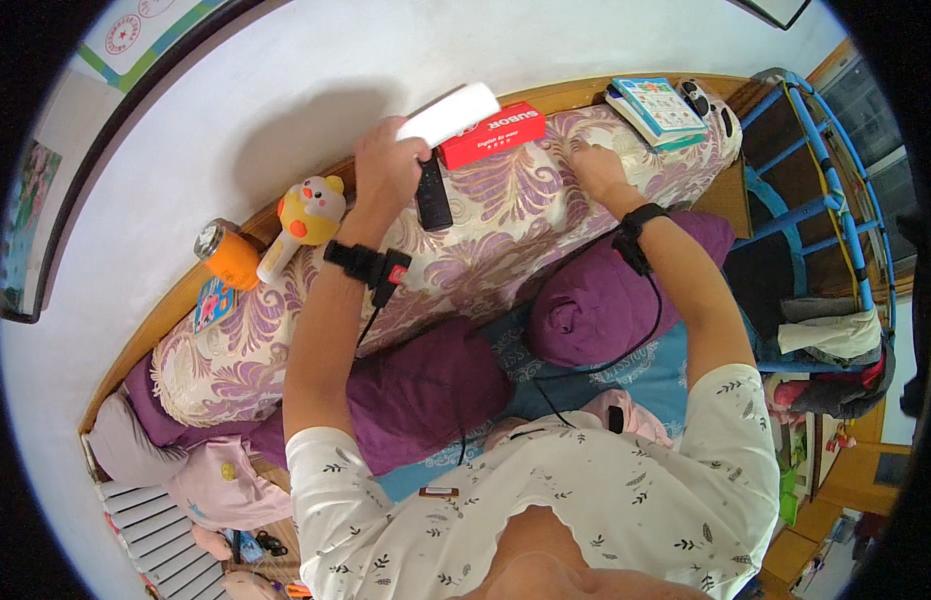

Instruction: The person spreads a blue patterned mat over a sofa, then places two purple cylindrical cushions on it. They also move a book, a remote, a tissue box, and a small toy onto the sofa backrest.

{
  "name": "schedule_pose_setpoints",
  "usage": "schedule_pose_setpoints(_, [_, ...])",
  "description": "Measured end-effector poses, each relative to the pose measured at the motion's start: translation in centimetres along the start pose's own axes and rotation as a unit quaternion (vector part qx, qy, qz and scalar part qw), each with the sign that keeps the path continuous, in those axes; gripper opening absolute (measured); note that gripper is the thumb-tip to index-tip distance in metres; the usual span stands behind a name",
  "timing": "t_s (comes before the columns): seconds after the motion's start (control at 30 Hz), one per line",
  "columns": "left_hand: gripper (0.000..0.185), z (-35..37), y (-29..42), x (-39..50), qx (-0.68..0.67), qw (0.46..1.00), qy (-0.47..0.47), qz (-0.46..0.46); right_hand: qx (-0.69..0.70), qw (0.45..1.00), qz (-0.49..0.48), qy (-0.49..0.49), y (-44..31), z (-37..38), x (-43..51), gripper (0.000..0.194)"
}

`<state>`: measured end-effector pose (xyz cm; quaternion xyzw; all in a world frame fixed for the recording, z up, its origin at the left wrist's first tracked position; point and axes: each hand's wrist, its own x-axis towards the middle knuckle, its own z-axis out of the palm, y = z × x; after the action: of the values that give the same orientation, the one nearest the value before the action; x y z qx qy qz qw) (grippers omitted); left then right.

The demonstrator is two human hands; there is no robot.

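My left hand (390, 165) is closed around one end of a white, slab-shaped object (454, 116), overexposed and lifted in front of the wall. Under that hand a black remote control (434, 199) lies on a purple-and-cream patterned cover (503, 195). Behind the white object, partly hidden by it, sits a red cardboard box (495, 135) bearing white print. My right hand (602, 174) touches the cover to the right of the red box. Its fingers are bent, and whether they pinch cloth or a small white thing cannot be made out.
A chick-shaped toy (312, 210) and an orange tumbler (229, 255) stand at left. Several books (657, 112) are stacked at right, beside a blue-framed trampoline (810, 195). Purple pillows (428, 390) lie before me. Black cables hang from both wrist straps.
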<state>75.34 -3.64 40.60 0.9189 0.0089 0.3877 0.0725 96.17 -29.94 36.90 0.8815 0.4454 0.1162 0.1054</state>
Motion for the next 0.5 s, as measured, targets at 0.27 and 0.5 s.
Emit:
schedule_pose_setpoints(0.27, [0.018,5.1,3.6,5.5,0.023,0.984,-0.174,-0.013,-0.022,1.0,0.005,-0.001,-0.3,-0.1,0.0,0.013])
schedule_pose_setpoints(0.5, [0.048,2.3,2.5,1.6,0.021,0.99,-0.138,-0.026,-0.006,1.0,0.003,0.019,0.1,-0.1,-0.3,0.011])
